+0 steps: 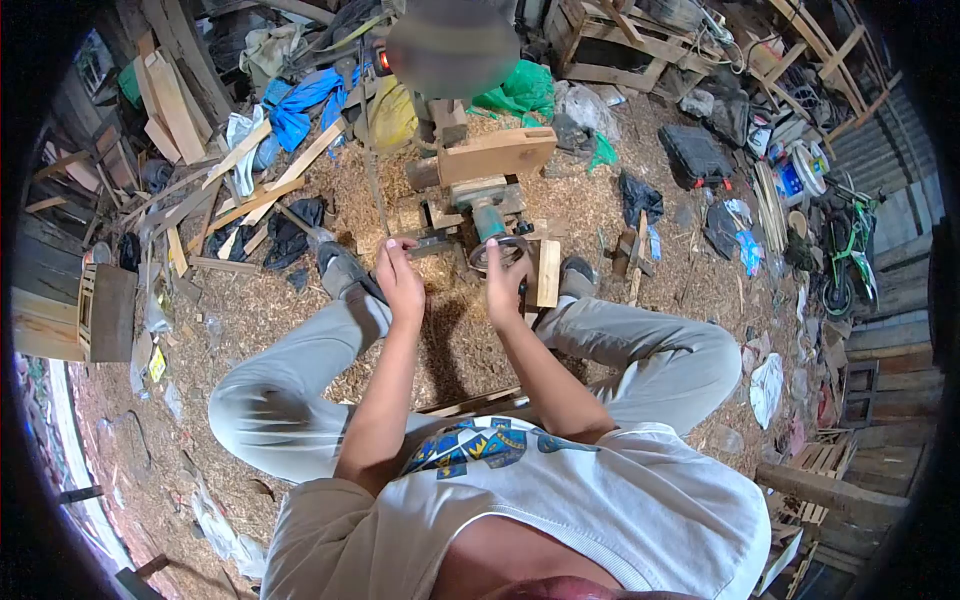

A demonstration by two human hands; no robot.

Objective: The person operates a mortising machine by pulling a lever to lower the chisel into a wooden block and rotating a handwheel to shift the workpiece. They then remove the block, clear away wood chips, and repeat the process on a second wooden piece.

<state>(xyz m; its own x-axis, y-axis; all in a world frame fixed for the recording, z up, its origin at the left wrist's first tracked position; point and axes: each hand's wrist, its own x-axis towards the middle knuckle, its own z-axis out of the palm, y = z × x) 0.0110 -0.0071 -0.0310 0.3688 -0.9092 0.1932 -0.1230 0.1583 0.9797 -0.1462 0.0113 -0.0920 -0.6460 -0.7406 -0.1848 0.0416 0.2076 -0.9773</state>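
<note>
In the head view, a small green-and-metal machine (487,222) stands on the wood shavings between my feet. At its near end is a dark round handwheel (480,258). My right hand (505,280) has its fingers curled at the wheel's rim, thumb pointing forward. My left hand (400,280) is at the near left of the machine, fingers stretched forward and thumb apart, by the end of a dark metal bar (435,245). It appears to hold nothing. Behind the machine's green part a thick tan wooden piece (497,155) stands on edge. A light wood block (548,273) lies right of the wheel.
Loose boards and sticks (265,205) lie at the left near a blue cloth (305,105). Green plastic (520,92) is behind the machine. A black case (695,155), a green bicycle (850,262) and scattered bags are at the right. A wooden crate (108,312) stands far left.
</note>
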